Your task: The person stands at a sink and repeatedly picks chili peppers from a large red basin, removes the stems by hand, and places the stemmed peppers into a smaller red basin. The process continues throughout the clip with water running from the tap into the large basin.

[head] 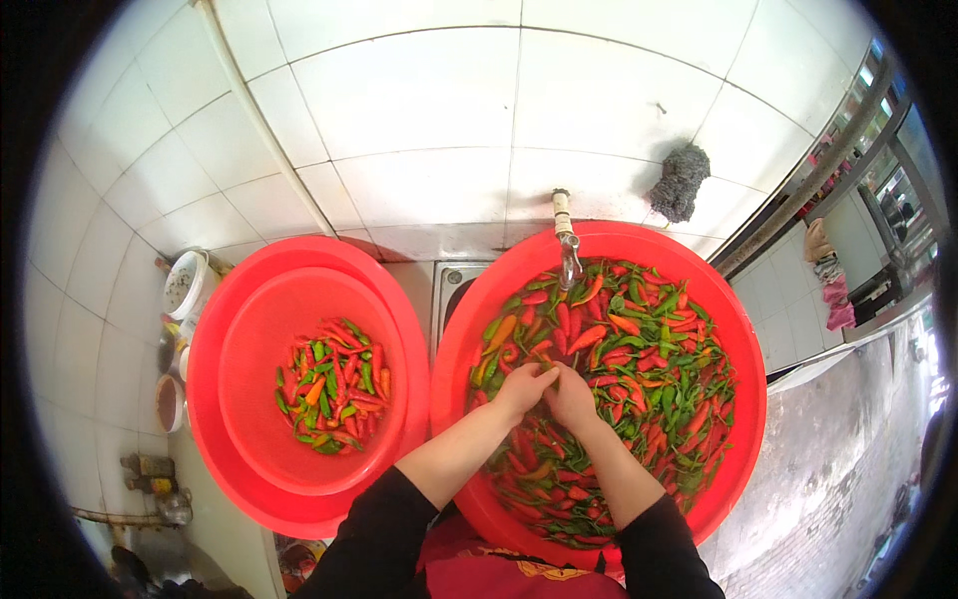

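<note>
Both hands meet fingertip to fingertip over a large red plastic tub (751, 337) of water, full of red, orange and green chili peppers (636, 389), many with green stems. My left hand (524, 388) pinches a small orange-red chili pepper (545, 358), partly hidden by the fingers. Touching it from the right is my right hand (571, 397), its fingertips bent down out of sight, so its grip is unclear. To the left, a smaller pile of chili peppers (334, 385) lies in a red plastic strainer basket (258, 419), which sits inside another red tub (206, 419).
A metal tap (569, 258) sticks out from the white tiled wall (419, 90) over the big tub's far side. A dark mesh scourer (680, 183) hangs nearby. Between the tubs shows a steel sink edge (453, 277). White containers (187, 284) stand at the far left.
</note>
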`<state>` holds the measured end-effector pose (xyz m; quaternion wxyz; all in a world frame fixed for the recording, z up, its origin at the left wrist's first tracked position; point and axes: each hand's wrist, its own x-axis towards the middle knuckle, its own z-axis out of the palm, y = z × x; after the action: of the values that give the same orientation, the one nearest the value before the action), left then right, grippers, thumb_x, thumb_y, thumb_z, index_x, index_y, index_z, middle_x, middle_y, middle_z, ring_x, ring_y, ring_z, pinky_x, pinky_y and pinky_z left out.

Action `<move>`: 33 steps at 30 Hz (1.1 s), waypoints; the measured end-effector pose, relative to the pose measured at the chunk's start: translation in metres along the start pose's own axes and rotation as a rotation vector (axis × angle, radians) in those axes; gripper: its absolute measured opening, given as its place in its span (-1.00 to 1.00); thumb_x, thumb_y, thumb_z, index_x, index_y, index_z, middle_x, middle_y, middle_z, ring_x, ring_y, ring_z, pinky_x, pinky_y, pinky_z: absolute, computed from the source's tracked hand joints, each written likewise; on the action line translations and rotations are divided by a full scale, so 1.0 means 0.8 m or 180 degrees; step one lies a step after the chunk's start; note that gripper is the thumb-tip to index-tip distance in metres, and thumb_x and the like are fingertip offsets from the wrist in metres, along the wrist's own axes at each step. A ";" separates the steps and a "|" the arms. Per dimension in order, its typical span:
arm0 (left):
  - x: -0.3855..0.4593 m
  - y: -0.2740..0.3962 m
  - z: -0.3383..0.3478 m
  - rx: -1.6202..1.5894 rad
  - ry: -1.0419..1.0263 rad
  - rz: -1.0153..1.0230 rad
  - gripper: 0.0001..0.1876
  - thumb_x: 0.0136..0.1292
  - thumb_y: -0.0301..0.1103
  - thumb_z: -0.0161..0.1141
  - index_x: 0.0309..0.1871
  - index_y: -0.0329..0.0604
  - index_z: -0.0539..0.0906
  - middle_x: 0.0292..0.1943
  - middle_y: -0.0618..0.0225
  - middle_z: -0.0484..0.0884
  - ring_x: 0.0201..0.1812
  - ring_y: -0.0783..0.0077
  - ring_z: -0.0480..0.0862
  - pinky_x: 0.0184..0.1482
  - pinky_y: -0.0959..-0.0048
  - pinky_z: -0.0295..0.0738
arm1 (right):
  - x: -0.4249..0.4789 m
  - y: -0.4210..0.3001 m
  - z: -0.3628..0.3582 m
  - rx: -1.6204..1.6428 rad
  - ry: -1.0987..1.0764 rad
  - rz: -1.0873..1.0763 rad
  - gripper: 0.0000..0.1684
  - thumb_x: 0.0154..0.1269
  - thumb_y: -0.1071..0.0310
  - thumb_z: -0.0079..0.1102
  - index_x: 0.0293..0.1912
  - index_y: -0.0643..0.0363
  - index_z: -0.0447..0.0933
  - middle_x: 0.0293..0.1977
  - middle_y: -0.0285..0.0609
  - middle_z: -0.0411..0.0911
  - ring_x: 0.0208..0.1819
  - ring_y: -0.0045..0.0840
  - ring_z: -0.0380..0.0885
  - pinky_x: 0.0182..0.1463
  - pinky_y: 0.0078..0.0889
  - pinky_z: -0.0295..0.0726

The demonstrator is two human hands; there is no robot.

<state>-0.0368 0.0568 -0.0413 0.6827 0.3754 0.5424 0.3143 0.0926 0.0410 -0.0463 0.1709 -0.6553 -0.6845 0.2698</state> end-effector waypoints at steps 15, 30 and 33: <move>-0.055 0.017 0.021 -0.1841 0.0071 -0.0121 -0.77 0.40 -0.35 -0.05 0.03 -0.25 0.37 -0.22 0.29 0.56 -0.16 0.43 0.57 -0.07 0.38 0.49 | -0.072 -0.028 -0.044 -0.0660 -0.0274 -0.0359 -0.78 0.28 0.21 0.04 -0.35 0.13 0.52 -0.47 -0.08 0.54 -0.40 -0.21 0.55 -0.35 -0.22 0.51; -0.100 0.023 -0.019 0.0717 -0.1069 0.0051 -0.78 0.30 -0.28 0.14 -0.16 -0.26 0.53 -0.54 0.42 0.51 -0.57 0.62 0.44 -0.55 0.61 0.32 | -0.054 -0.027 -0.080 0.1324 -0.0476 -0.0513 -0.79 0.21 0.24 0.21 -0.24 0.16 0.61 -0.45 -0.23 0.49 -0.38 -0.48 0.50 -0.31 -0.41 0.46; -0.096 0.018 -0.021 0.0558 -0.1267 -0.0306 -0.80 0.31 -0.30 0.13 -0.23 -0.29 0.52 -0.56 0.40 0.48 -0.59 0.60 0.41 -0.57 0.60 0.27 | -0.062 -0.027 -0.068 0.0716 -0.0036 -0.0883 -0.87 0.14 0.31 0.23 -0.42 0.15 0.61 -0.48 -0.26 0.48 -0.40 -0.42 0.50 -0.34 -0.40 0.48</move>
<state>-0.0700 0.0030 0.0073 0.7552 0.4617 0.4395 0.1527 0.1111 0.0001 0.0160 0.2749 -0.5298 -0.7348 0.3222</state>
